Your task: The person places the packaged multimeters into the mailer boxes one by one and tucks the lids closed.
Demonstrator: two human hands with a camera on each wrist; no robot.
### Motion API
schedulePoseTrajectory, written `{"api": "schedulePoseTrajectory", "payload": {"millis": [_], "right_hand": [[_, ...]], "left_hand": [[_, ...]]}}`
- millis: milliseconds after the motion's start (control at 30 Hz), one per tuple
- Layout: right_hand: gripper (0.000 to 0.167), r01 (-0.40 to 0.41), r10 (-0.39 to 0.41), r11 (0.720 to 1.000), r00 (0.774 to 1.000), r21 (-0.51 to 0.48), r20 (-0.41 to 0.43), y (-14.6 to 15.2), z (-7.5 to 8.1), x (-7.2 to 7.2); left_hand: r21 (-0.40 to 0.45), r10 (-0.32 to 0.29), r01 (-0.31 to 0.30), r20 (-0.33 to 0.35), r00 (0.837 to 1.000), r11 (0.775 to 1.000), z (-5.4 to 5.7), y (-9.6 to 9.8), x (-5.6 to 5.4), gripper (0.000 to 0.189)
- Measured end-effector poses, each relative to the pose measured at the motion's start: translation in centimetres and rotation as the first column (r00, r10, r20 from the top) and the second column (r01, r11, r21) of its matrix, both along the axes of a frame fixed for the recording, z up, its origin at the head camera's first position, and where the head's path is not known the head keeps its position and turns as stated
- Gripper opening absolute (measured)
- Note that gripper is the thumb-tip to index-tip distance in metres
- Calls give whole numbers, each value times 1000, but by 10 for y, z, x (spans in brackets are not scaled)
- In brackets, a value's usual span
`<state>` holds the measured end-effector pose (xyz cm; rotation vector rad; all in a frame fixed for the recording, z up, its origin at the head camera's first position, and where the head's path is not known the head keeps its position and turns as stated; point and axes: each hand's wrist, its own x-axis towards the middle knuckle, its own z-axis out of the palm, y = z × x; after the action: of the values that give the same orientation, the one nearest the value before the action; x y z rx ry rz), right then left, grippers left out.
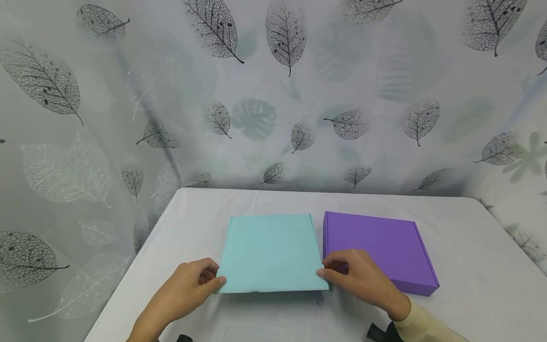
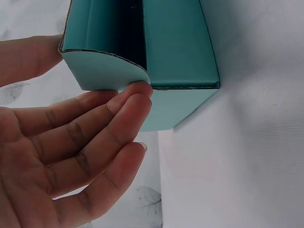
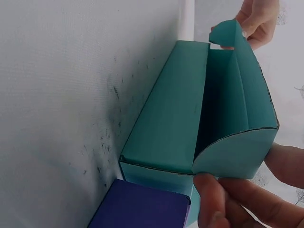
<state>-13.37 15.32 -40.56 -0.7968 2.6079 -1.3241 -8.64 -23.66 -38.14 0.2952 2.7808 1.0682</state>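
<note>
A turquoise cardboard box point(image 1: 273, 254) lies on the white table, its lid lifted slightly at the near edge. My left hand point(image 1: 183, 287) holds the lid's left front corner, thumb on the edge and fingers against the curved side flap point(image 2: 102, 69). At the right front corner my right hand point(image 1: 361, 278) pinches the lid the same way, its fingertips by the other side flap point(image 3: 237, 152). Both wrist views show a dark gap between the lid and the box's front wall point(image 3: 166, 114). What lies inside cannot be seen.
A closed purple box point(image 1: 380, 247) lies just right of the turquoise one, partly behind my right hand. White cloth covers the table point(image 1: 474, 266), with small dark marks near the box. A leaf-patterned curtain point(image 1: 299, 95) surrounds the back and sides.
</note>
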Motion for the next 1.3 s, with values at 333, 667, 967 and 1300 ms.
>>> {"api": "schedulePoseTrajectory", "payload": {"millis": [333, 667, 967, 1300], "right_hand": [[16, -5, 5, 1000, 1000, -3, 1, 0, -2, 0], [15, -4, 4, 1000, 1000, 24, 13, 0, -5, 2], [15, -17, 16, 1000, 1000, 27, 16, -2, -7, 1], [15, -30, 31, 999, 999, 45, -39, -1, -10, 0]], "left_hand": [[-8, 13, -13, 6, 1000, 1000, -3, 1, 0, 30], [-18, 20, -20, 17, 1000, 1000, -7, 2, 0, 31], [-32, -6, 6, -7, 1000, 999, -9, 3, -1, 30], [-55, -75, 73, -49, 996, 996, -12, 0, 0, 29]]}}
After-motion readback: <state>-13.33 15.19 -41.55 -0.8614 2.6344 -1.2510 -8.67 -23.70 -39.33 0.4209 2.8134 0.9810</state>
